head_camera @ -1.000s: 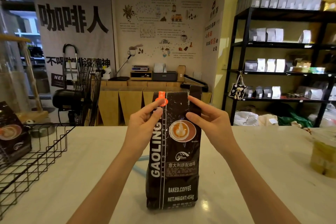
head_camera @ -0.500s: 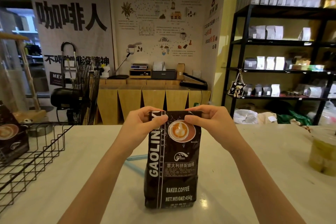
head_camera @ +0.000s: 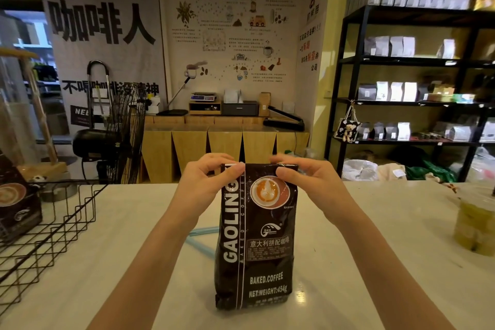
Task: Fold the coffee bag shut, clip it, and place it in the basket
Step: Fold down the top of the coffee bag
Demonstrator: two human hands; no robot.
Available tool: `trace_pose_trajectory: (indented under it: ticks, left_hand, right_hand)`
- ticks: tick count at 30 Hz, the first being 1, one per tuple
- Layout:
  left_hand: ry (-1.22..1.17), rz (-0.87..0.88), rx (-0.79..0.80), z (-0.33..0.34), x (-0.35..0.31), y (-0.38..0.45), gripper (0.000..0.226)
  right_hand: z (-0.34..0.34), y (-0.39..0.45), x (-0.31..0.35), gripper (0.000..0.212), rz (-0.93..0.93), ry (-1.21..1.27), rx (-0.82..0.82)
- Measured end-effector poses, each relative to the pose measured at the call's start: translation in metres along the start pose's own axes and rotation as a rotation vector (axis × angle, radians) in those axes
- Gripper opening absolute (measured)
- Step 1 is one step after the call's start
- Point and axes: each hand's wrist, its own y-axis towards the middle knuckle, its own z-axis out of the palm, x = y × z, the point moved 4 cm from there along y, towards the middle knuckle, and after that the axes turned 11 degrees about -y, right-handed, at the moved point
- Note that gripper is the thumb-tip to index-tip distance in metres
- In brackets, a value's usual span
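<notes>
Head view: black coffee bag upright, top folded over

Counter: pale, glossy top, filling the lower half of my view. On it I log:
- Bag, black, upright at centre frame, standing on its base.
- Wire basket, black, at the left edge, with a second dark bag inside it.
- Two light blue strips, lying flat just left of the bag, partly hidden behind it and my left forearm.
- Cup, clear, with yellow-green contents, at the right edge, well apart from the bag.
</notes>
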Motion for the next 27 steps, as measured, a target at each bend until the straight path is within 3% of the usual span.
trace_pose_trajectory:
  ticks: [12, 17, 27]
  left_hand:
    - [-0.117, -0.032, 0.065, 0.0028, 0.0049, -0.0003, 0.025]
    - [-0.104, -0.078, 0.18, -0.0004, 0.0033, -0.0025, 0.033]
    - [-0.106, -0.074, 0.14, -0.0011, 0.0047, -0.0001, 0.036]
  right_hand:
    - [0.0025, -0.0019, -0.0066, 0.014, 0.03, 0.083, -0.041]
    - [0.0041, -0.0009, -0.0051, 0.017, 0.034, 0.102, -0.058]
    - [0.0031, -0.0002, -0.009, 0.024, 0.064, 0.107, 0.038]
